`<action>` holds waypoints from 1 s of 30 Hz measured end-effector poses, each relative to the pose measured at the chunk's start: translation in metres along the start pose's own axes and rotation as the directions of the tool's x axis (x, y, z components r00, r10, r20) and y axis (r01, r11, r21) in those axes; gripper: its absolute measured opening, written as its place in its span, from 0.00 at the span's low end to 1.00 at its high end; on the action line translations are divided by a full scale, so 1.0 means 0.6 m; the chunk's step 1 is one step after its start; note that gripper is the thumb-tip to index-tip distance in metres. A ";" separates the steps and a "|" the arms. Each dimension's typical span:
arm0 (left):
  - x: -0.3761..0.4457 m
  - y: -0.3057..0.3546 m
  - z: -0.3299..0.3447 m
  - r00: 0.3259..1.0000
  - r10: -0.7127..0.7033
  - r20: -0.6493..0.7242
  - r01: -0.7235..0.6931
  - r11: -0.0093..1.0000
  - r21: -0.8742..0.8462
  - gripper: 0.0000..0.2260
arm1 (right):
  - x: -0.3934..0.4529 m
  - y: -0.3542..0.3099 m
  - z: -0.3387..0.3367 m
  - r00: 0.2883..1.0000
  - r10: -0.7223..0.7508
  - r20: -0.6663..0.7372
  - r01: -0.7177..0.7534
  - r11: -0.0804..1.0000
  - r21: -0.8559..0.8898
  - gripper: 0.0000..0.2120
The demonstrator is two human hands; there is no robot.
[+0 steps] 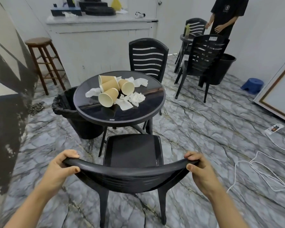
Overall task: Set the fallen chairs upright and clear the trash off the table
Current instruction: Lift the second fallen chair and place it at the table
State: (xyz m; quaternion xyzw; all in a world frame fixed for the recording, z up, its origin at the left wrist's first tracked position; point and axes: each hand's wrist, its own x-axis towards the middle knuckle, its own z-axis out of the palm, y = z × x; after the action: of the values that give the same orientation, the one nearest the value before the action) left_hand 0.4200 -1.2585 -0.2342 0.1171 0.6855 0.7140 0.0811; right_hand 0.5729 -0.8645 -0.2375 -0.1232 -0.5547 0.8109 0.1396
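Lining bin (pixel 67 106), black bag, cups (pixel 113 89) on table (pixel 95 119)

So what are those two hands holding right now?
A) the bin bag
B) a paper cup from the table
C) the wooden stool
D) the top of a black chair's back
D: the left hand and right hand each curl their fingers round an end of the chair back's top rail; the cups lie untouched on the table.

A single wide-angle view from the person's head looks forward and steeply down. The chair back (pixel 128 170) sits close below the lens, the round surface (pixel 120 119) lies just beyond it, and straight lines bow toward the frame edges.
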 end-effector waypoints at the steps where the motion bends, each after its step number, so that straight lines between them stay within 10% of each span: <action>1: 0.003 0.000 -0.007 1.000 -0.014 -0.001 0.014 1.000 0.002 0.25 | 0.001 0.000 0.008 1.000 -0.002 -0.002 0.002 1.000 0.020 0.12; 13: -0.007 -0.033 -0.003 0.981 0.030 -0.194 -0.052 0.993 -0.105 0.33 | 0.030 -0.008 0.025 0.999 0.044 -0.026 -0.043 0.997 0.067 0.25; 30: 0.011 -0.020 -0.004 0.996 -0.070 -0.053 0.066 0.996 -0.068 0.30 | 0.003 0.017 0.006 0.994 -0.014 -0.105 0.019 0.998 0.055 0.17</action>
State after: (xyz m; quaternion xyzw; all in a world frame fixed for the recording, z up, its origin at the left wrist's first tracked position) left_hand 0.4123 -1.2585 -0.2460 0.0711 0.6672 0.7360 0.0902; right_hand 0.5693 -0.8707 -0.2460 -0.1568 -0.5248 0.8174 0.1784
